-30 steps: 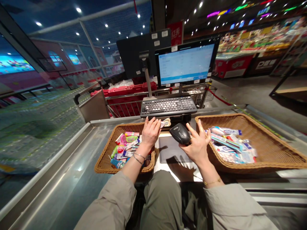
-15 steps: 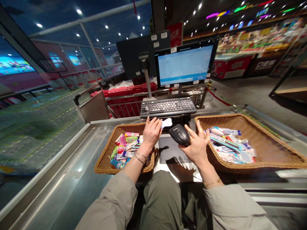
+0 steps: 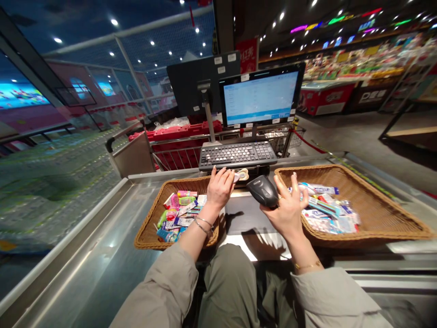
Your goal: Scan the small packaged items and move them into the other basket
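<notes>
My left hand [image 3: 219, 187] is closed on a small pale item [image 3: 242, 174] with a rounded cream end; its exact kind is unclear. It is held near the inner edge of the left wicker basket [image 3: 143, 231], where small colourful packets [image 3: 177, 214] lie. My right hand [image 3: 287, 210] grips a black barcode scanner [image 3: 262, 190], its head angled up and left towards the pale item. Some fingers of that hand are spread beside the right wicker basket [image 3: 385, 182]. Inside this basket are toothbrush packs and boxes [image 3: 324, 207].
A black keyboard [image 3: 238, 154] sits just beyond my hands, below a lit monitor [image 3: 261, 98]. A metal counter [image 3: 112, 241] surrounds the baskets, with a grey pad [image 3: 239, 216] between them. Behind stands a shopping cart [image 3: 177, 157] with red items.
The pale item has turned, so a cream, patterned face shows instead of a plain white one. My right hand and the scanner have shifted slightly right.
</notes>
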The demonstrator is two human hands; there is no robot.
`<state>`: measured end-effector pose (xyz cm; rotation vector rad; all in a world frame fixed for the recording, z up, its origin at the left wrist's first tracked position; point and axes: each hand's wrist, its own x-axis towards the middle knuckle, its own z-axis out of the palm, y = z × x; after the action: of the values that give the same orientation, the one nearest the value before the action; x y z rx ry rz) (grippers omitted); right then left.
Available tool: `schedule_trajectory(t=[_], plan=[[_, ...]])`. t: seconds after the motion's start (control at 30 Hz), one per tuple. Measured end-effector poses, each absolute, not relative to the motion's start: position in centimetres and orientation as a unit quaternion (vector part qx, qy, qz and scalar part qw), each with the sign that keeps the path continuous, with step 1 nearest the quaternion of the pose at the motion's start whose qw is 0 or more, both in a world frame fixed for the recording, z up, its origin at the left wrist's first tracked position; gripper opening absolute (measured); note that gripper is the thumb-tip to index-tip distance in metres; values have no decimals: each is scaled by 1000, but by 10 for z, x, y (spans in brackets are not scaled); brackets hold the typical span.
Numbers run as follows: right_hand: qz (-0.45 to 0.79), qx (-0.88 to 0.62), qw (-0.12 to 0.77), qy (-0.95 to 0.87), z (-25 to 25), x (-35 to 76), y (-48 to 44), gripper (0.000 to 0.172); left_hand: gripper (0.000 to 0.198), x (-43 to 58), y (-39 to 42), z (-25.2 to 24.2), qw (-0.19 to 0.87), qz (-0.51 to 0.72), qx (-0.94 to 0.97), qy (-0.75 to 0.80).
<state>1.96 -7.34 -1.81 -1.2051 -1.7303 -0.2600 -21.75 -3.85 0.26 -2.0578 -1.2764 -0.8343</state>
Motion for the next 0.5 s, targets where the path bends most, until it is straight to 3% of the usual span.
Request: schedule_trajectory(t=[0.1, 0.27, 0.5], plan=[[-111, -520, 499, -684, -16, 32, -74, 27, 37, -206, -35, 6, 282, -317, -773, -472], [-98, -561, 515, -640, -14, 62, -76, 61, 33, -178, -29, 12, 292, -334, -782, -438], [-97, -613, 533, -575, -5, 109, -84, 72, 33, -133, -25, 12, 264, -324, -814, -402]])
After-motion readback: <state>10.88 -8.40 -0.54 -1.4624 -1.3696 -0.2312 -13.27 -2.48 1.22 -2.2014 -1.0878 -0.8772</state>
